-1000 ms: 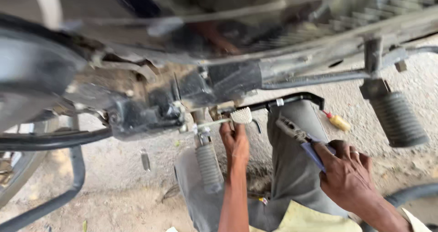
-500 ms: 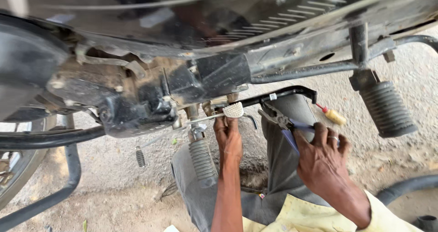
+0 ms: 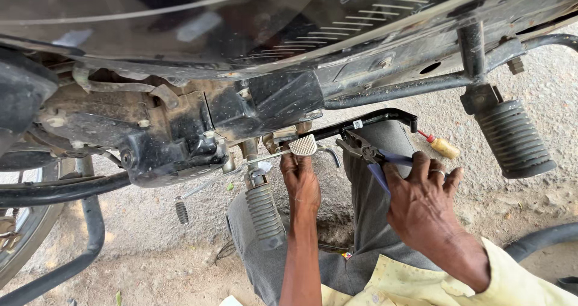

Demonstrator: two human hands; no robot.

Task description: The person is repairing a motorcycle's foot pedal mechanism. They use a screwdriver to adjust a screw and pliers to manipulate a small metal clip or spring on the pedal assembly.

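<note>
At nine o'clock a wheel (image 3: 18, 246) and a black guard tube (image 3: 90, 222) fill the left edge, with the grimy engine case (image 3: 162, 137) of the motorcycle just right of them. A small spring (image 3: 181, 211) hangs below the case. Right of it, a ribbed footpeg (image 3: 264, 214) points down toward six o'clock.

At centre the left hand (image 3: 302, 185) reaches up toward twelve o'clock, fingertips closed on the brake pedal (image 3: 303, 145) from below, steadying its square, cross-hatched pad. The pedal's thin lever runs from the pad toward nine o'clock, slightly downward, into the case; that is its long axis.

At three o'clock of the pedal the right hand (image 3: 424, 204) is wrapped shut round the blue handles of the pliers (image 3: 368, 154). Their long axis runs from the hand toward ten o'clock, nose aimed at the pedal end of the black bar (image 3: 367, 120). Whether the nose bites anything I cannot tell.

To do this well, I judge the left hand should keep the pedal steady while the pliers work in line with their own axis, without twisting sideways.

Further right a screwdriver (image 3: 441, 145) lies on the ground, and a second footpeg (image 3: 512, 139) hangs at two o'clock.
</note>
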